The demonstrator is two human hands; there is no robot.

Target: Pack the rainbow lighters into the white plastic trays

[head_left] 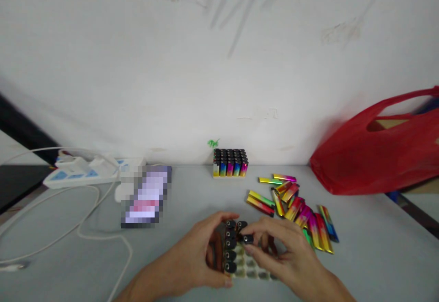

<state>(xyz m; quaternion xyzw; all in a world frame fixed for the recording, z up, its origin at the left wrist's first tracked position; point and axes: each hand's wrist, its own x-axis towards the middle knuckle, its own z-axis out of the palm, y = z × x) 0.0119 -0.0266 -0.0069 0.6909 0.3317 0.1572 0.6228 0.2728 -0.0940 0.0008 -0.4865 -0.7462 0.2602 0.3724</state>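
Bag [373,156] near loose lighters [295,209]

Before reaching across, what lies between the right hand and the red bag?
In the head view, a loose pile of multicoloured lighters lies between the right hand and red bag.

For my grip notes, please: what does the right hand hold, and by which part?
The right hand pinches a lighter near its black top; its lower body is hidden.
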